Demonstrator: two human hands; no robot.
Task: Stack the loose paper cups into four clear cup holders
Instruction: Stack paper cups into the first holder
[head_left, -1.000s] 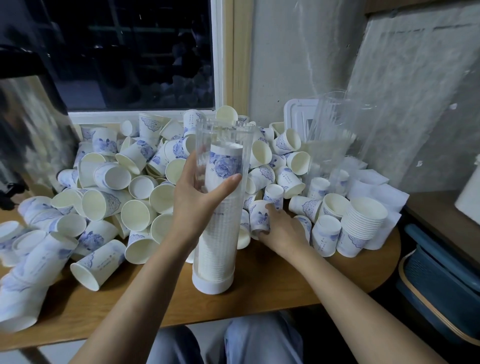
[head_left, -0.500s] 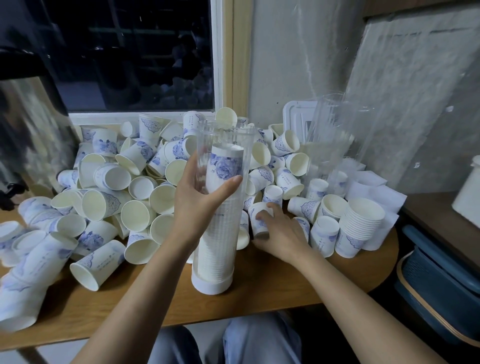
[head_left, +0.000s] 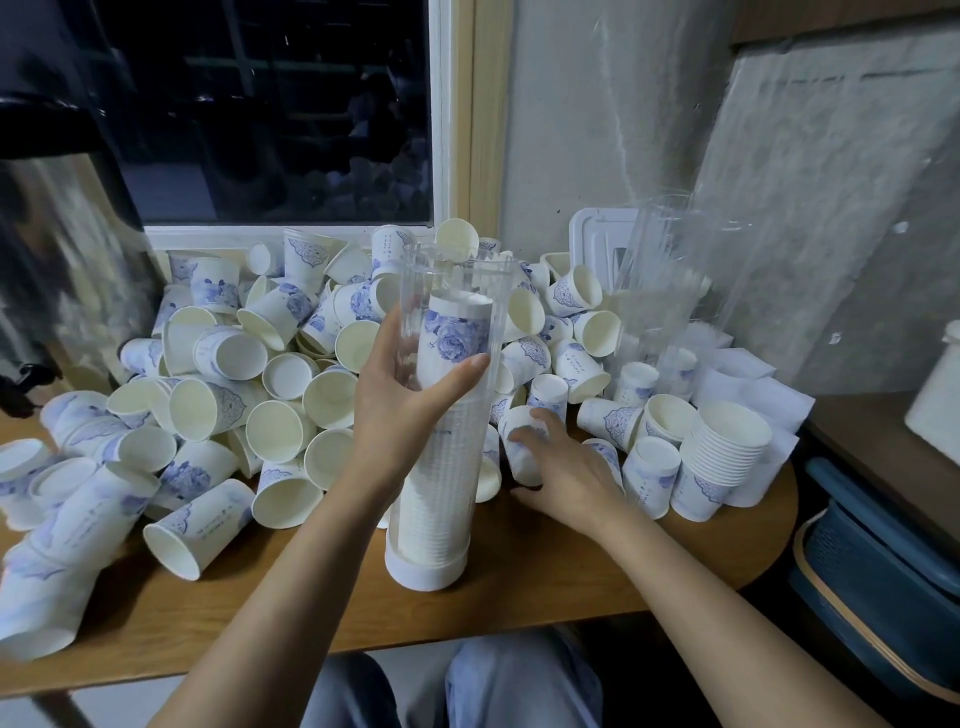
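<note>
A tall clear cup holder with a white base stands upright near the front of the wooden table, nearly full of stacked paper cups. My left hand grips its upper half. Just right of the holder, my right hand closes its fingers round a loose white-and-blue paper cup lying at the edge of the pile. A large heap of loose cups covers the table's back and left. More empty clear holders stand at the back right.
A short stack of nested cups stands at the right on white paper sheets. A white lid leans on the wall. A dark blue basket sits right of the table, a window behind.
My right hand has shifted slightly on the loose cup beside the holder, taking hold of it. My left hand keeps the same grip on the holder.
</note>
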